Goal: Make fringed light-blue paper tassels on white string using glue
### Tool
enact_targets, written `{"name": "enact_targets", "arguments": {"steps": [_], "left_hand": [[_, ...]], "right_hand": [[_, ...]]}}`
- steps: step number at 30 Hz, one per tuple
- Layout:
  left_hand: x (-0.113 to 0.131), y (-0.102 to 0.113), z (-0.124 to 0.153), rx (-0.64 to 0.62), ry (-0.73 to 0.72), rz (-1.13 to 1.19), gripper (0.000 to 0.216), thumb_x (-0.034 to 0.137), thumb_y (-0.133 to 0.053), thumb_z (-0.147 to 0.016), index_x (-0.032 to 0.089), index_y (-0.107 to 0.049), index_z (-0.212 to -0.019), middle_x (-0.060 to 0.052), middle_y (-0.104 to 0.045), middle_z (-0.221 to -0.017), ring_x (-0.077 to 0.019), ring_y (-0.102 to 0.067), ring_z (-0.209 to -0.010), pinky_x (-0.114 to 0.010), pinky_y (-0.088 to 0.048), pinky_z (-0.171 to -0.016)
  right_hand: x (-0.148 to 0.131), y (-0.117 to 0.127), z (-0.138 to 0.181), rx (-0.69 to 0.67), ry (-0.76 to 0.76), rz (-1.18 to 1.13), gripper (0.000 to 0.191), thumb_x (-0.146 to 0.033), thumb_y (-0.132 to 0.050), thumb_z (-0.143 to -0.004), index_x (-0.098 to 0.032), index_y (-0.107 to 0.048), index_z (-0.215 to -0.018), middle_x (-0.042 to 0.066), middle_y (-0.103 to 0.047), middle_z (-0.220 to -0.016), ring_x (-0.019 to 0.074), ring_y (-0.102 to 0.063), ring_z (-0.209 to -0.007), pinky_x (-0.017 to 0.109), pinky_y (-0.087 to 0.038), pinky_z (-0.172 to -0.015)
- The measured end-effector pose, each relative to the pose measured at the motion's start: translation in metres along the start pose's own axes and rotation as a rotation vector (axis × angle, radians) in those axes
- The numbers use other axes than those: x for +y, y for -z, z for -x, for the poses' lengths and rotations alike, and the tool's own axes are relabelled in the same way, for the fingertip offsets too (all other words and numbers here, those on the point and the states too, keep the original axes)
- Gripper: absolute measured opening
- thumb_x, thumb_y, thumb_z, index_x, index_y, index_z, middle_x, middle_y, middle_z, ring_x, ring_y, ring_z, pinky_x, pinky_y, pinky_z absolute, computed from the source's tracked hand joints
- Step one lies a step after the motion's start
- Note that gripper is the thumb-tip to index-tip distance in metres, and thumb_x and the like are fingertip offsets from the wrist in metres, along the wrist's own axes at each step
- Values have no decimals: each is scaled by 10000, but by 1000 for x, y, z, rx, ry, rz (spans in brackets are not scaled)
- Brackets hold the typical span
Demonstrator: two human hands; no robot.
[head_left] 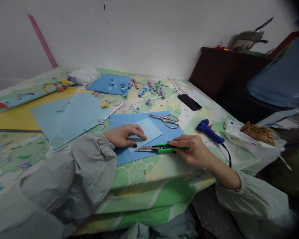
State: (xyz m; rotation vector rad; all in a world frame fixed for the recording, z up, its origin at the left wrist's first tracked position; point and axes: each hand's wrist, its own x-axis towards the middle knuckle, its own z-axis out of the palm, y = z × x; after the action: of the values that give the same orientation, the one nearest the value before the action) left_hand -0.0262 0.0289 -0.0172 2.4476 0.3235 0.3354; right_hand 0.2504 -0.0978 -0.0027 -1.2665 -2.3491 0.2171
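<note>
My right hand grips a green box cutter whose long blade is out and points left. The blade lies along the lower edge of a small light blue sheet. Fingers apart, my left hand rests on the left part of that sheet, its thumb close to the blade tip. Beneath both is a darker blue sheet. Gold-handled scissors lie on its upper right part, above the small sheet.
Right of the sheets are a blue glue gun, a black phone and wrapped food. Toward the wall lie curled paper pieces, a blue sheet and white yarn. A large light blue sheet lies left.
</note>
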Motion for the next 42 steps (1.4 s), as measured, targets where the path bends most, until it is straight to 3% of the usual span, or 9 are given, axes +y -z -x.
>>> {"name": "enact_targets", "arguments": {"steps": [23, 27, 30, 33, 36, 42], "left_hand": [[-2, 0, 1, 6, 1, 36, 305, 267, -597, -807, 171, -627, -1095, -114, -584, -1083, -208, -556, -1001, -320, -412, -916], [11, -7, -2, 58, 77, -1, 343, 342, -542, -835, 147, -575, -1116, -115, -583, -1057, -208, -551, -969, -312, -425, -859], [27, -16, -6, 106, 232, -96, 430, 401, -694, -683, 131, -578, -997, -88, -578, -929, -223, -523, -858, -321, -417, -762], [37, -21, -7, 145, 337, -55, 310, 323, -681, -684, 153, -564, -914, -27, -557, -779, -182, -493, -718, -280, -384, -646], [36, -20, -5, 139, 362, 45, 214, 302, -650, -707, 157, -569, -841, 12, -537, -673, -140, -470, -622, -243, -360, -573], [23, -12, -2, 151, 372, 303, 253, 334, -663, -668, 132, -557, -778, 20, -518, -659, -107, -481, -599, -222, -386, -546]], "right_hand": [[-3, 2, 8, 39, -33, 32, 299, -143, -571, -766, -202, -696, -1031, 87, -712, -954, 227, -660, -838, 339, -527, -722], [1, 5, 15, 131, -120, -6, 280, -141, -572, -758, -188, -706, -999, 86, -719, -933, 218, -673, -814, 317, -537, -705], [5, 8, 21, 189, -173, -9, 259, -152, -580, -758, -167, -711, -981, 89, -725, -920, 219, -681, -806, 307, -543, -696], [9, 10, 26, 212, -209, -2, 254, -169, -579, -765, -157, -709, -983, 93, -724, -930, 223, -683, -818, 309, -546, -702], [9, 9, 28, 185, -216, 13, 256, -177, -575, -768, -158, -708, -985, 90, -725, -927, 220, -681, -818, 311, -543, -711], [-1, 0, 17, 119, -179, 25, 276, -166, -572, -758, -174, -704, -1001, 83, -718, -934, 212, -671, -812, 318, -530, -723]]}}
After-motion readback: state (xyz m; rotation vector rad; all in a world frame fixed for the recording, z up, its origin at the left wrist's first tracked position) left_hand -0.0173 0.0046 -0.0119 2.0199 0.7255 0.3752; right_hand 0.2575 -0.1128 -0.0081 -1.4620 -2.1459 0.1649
